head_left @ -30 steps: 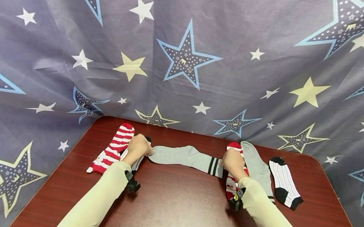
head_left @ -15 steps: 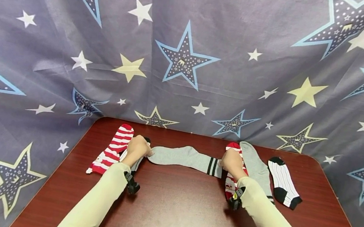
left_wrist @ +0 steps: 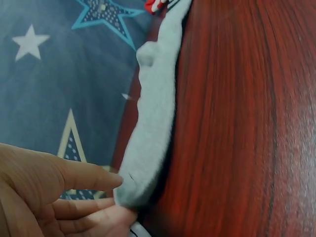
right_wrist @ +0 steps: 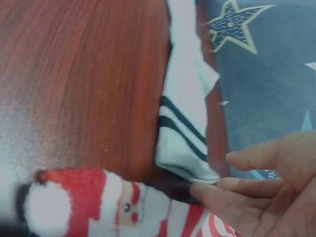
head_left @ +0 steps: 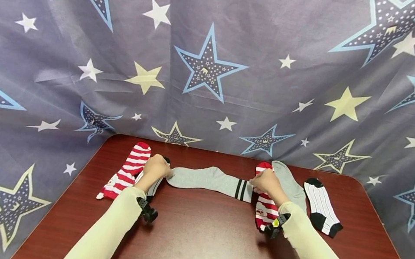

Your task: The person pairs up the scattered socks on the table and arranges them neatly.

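A grey sock [head_left: 205, 179] with two black bands lies stretched across the table between both hands. In the head view my left hand [head_left: 157, 168] is at its toe end; the left wrist view shows the thumb on top and the fingers beneath, pinching the toe. My right hand [head_left: 266, 183] is at the banded cuff. Its fingers [right_wrist: 249, 197] are straight and spread in the right wrist view, touching or almost touching the cuff's edge. Under the right hand lies a red-and-white striped sock [head_left: 265, 209] with a Santa face.
Left of the left hand lies another red-and-white striped sock [head_left: 132, 167], with a black-and-white sock [head_left: 153, 187] partly hidden beside it. To the right are a second grey sock [head_left: 290, 185] and a white sock with black toe and heel [head_left: 321, 203]. A star-patterned cloth [head_left: 209, 116] hangs behind the table.
My right hand has loosened at the cuff and its wrist has turned outward, showing more of the striped sock beneath. The left hand and the grey sock stay in place.
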`<state>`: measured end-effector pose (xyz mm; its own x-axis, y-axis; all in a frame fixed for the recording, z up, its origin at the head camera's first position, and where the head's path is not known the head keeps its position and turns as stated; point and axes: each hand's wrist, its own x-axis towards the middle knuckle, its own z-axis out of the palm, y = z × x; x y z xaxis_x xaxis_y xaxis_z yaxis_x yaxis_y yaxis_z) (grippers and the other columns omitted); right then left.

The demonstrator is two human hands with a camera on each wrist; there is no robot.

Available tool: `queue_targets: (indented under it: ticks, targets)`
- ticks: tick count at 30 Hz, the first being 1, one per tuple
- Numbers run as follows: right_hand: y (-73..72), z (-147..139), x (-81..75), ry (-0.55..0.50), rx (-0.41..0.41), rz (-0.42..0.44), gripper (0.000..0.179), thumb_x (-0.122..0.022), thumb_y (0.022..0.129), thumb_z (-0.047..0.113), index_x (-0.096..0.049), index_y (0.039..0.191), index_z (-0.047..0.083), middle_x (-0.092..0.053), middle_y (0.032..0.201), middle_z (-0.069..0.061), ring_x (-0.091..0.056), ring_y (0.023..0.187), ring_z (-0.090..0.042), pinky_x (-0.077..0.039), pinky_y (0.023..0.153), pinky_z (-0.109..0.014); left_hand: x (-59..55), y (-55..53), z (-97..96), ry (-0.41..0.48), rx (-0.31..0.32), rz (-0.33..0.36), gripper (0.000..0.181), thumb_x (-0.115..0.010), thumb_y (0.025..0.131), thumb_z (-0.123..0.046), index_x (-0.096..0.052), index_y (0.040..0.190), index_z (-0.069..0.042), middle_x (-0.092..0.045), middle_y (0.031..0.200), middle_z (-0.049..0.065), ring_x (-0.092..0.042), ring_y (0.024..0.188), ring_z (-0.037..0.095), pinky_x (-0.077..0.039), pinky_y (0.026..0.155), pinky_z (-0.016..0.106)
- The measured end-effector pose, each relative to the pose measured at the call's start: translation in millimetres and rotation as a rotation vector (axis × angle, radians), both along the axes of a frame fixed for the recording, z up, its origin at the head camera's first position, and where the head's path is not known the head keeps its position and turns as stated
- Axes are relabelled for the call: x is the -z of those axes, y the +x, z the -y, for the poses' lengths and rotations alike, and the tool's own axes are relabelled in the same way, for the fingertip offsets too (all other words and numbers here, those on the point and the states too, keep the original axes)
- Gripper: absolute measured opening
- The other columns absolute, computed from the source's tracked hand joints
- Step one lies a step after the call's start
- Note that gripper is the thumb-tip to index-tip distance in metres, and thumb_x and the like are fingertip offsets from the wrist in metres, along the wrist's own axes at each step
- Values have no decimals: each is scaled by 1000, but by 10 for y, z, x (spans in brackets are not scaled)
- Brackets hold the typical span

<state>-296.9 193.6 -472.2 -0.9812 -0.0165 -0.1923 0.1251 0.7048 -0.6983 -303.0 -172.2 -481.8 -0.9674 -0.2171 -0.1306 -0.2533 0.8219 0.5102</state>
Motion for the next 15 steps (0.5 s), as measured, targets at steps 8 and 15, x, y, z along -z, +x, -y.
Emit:
queue_targets:
  ticks: [8,15]
  targets:
    - [30,-250,-217,-195,4,74,39,-61,99,13,-60,123,-17,-75,95,-23,-75,75,-19,-64,77,-40,-192,54,-246,22,77,-152,33,-72,80,-25,-78,104,-2,-77,107,19,-72,100,39,-59,83,50]
    - [61,-609,-398,-279,-25,113,52,-51,106,24,-49,138,-17,-75,110,-21,-72,80,-7,-61,90,-41,-278,98,-776,391,185,-138,35,-68,87,-18,-74,116,-1,-76,111,18,-72,99,33,-57,90,39]
